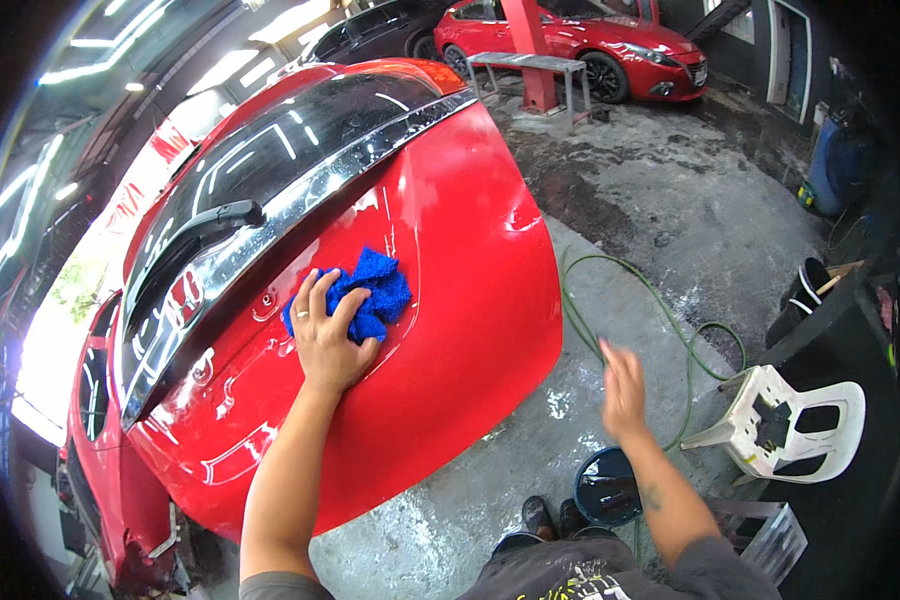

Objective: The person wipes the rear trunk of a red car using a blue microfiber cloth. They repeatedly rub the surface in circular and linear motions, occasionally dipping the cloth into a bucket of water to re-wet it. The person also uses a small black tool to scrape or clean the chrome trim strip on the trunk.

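Pressing a Blue Cloth (382,288) on a Red Tailgate (480,290)

Tailgate surface: glossy, with bright reflections. Grey, stained floor (660,180) extends to the tailgate's right. Count beyond the tailgate: one red car (660,58), one dark car (378,30). Count right of the tailgate: one green hose (610,256), one dark bucket (578,487), one white plastic chair (842,430). One cloth sits crumpled on the tailgate's middle. Left hand (332,335): palm down, fingers spread and curved, grasping the cloth against the tailgate. Right hand (625,395): apart from the tailgate, to its right, fingers extended, released.
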`<state>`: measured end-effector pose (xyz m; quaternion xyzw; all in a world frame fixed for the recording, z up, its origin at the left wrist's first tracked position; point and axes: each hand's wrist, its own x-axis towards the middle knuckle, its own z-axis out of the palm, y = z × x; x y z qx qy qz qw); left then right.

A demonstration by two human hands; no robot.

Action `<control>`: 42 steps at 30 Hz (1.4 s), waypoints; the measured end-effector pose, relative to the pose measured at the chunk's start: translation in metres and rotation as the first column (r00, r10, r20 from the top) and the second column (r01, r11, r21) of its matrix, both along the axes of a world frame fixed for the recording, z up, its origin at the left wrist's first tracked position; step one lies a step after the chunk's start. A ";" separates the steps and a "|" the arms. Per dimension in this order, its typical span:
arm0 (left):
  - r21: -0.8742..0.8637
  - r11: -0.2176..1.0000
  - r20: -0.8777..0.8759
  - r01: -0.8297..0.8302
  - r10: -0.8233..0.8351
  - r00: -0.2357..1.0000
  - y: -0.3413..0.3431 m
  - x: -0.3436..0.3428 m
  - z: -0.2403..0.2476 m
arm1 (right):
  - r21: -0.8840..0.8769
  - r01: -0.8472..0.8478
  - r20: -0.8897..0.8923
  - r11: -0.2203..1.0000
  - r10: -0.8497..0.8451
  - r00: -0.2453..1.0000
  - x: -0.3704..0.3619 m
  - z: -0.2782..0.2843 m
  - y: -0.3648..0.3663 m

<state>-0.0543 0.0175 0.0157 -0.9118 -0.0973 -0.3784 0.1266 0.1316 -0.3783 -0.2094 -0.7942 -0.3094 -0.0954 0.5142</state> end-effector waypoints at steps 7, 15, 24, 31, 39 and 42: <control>-0.005 0.997 0.035 0.083 -0.083 0.996 0.002 0.002 0.001 | -0.560 0.194 -0.407 0.806 -0.471 0.783 -0.150 -0.214 -0.269; 0.027 0.998 0.016 0.059 -0.059 0.998 0.005 -0.002 -0.002 | -0.805 0.216 -0.237 0.553 -0.633 0.737 -0.157 -0.190 -0.297; 0.017 0.994 0.063 0.107 -0.108 0.992 0.013 -0.006 -0.004 | -0.858 0.331 -0.150 0.393 -0.808 0.570 -0.150 -0.125 -0.297; -0.006 0.998 0.029 0.055 -0.055 0.998 0.003 0.002 0.000 | -0.756 0.413 -0.270 0.508 -0.817 0.511 -0.141 -0.162 -0.316; 0.029 0.983 -0.076 0.180 -0.177 0.981 -0.065 0.080 0.000 | -0.596 0.440 -0.159 0.672 -0.636 0.755 -0.017 -0.223 -0.272; 0.092 0.990 -0.107 0.105 -0.095 0.990 -0.061 0.123 0.016 | -0.590 0.312 -0.342 0.745 -0.580 0.739 0.047 -0.232 -0.248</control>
